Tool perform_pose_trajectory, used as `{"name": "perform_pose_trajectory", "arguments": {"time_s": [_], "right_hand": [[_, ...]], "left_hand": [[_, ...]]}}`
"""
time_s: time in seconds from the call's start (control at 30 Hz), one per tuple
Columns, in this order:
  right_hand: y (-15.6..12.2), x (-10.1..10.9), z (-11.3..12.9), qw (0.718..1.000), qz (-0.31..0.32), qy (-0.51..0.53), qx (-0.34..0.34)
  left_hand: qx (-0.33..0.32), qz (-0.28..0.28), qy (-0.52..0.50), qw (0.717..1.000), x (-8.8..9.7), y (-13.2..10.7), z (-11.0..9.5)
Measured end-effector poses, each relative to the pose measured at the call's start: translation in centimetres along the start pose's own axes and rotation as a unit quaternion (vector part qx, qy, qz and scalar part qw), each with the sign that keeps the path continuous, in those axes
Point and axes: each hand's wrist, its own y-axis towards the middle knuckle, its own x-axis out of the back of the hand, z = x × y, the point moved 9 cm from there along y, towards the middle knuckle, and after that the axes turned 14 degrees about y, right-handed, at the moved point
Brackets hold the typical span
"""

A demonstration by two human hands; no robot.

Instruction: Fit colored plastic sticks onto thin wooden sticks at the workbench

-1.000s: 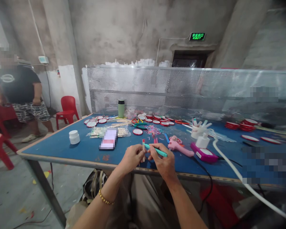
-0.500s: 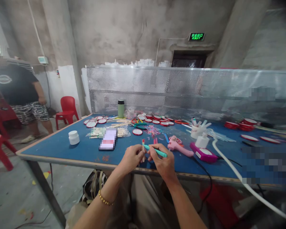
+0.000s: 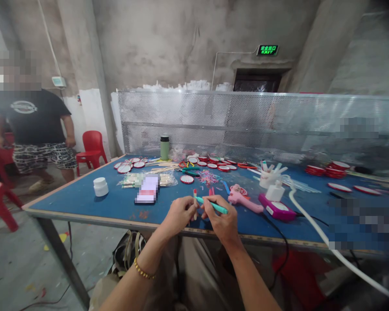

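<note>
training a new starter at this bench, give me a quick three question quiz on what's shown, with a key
1. Which hand holds the turquoise pen-like tool?
2. True or false: in this view, the white jar stands left of the green bottle.
3. Fill in: the pale stick in the left hand has a ____ upper end.

Key: 1. right hand; 2. true; 3. red.

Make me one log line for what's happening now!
left hand: holds stick upright | right hand: holds teal pen, tip close to stick | jar: upright on table
</note>
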Motion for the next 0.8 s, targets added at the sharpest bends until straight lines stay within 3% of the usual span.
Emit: {"name": "perform_pose_trajectory", "arguments": {"time_s": [0.3,0.8], "right_hand": [[-0.07,0.56,-0.17,1.0,-0.029,-0.008,0.002],[-0.09,-0.08,0.31,1.0,0.004,-0.024,0.018]], "left_hand": [[0.008,0.003,0.018,1.0,0.1,-0.11,-0.23],[-0.001,-0.001,0.023,1.0,-0.01,0.01,0.03]]}}
